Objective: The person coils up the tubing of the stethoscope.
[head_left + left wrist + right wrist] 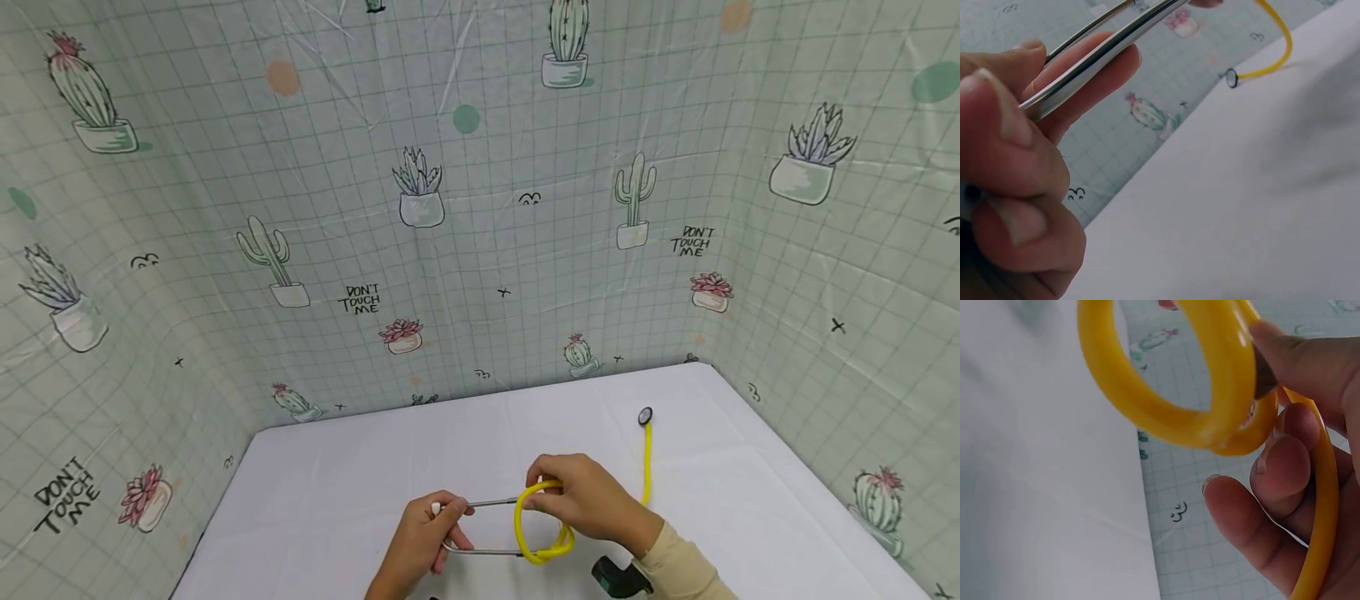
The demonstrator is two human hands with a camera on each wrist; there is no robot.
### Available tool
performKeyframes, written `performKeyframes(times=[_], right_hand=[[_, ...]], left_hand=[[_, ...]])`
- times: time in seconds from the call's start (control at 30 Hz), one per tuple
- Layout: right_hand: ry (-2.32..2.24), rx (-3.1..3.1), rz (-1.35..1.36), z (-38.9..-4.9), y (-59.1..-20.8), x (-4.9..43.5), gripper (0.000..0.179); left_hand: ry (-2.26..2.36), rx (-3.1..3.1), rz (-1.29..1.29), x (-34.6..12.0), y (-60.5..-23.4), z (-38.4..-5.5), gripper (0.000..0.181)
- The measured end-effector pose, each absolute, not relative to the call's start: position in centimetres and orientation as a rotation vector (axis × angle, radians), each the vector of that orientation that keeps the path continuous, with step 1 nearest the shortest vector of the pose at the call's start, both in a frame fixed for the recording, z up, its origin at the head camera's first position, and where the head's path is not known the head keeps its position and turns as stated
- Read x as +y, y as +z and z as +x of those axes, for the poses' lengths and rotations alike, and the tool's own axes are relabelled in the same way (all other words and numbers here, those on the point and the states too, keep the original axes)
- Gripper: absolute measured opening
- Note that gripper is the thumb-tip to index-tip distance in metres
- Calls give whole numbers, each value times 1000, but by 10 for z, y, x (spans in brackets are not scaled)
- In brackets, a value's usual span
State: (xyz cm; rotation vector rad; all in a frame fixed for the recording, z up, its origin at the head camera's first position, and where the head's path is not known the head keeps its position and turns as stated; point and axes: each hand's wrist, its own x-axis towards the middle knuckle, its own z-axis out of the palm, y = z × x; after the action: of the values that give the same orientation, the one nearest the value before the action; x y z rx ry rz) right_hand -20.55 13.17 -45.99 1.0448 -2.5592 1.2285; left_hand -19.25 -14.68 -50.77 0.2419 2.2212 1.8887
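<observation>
A stethoscope with yellow tubing (519, 533) is held between the two hands above the white table. My left hand (426, 533) grips its metal ear tubes (1094, 65) near the white ear tip (436, 508). With thumb and fingers, my right hand (592, 500) pinches the yellow tubing, which is bent into a loop (1110, 381). From behind that hand the tube runs toward the back right, ending in the round chest piece (646, 416). In the right wrist view a length of tube crosses the palm.
The white table (352, 467) meets a cactus-print curtain (480, 275) at the back and both sides. A black wrist device (618, 577) shows beside the right sleeve (686, 567).
</observation>
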Motion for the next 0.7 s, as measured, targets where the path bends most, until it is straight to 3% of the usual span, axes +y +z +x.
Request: performKeyframes(times=[0.5,0.7], right_hand=[[1707,-2588,1287,-217,-460,136,13],[1850,-2529,1236,-220,-472,138,15]], left_hand=[[1857,2076,423,-141,-503,-192,48],[1907,2029,383,-140,-502,-190,45]])
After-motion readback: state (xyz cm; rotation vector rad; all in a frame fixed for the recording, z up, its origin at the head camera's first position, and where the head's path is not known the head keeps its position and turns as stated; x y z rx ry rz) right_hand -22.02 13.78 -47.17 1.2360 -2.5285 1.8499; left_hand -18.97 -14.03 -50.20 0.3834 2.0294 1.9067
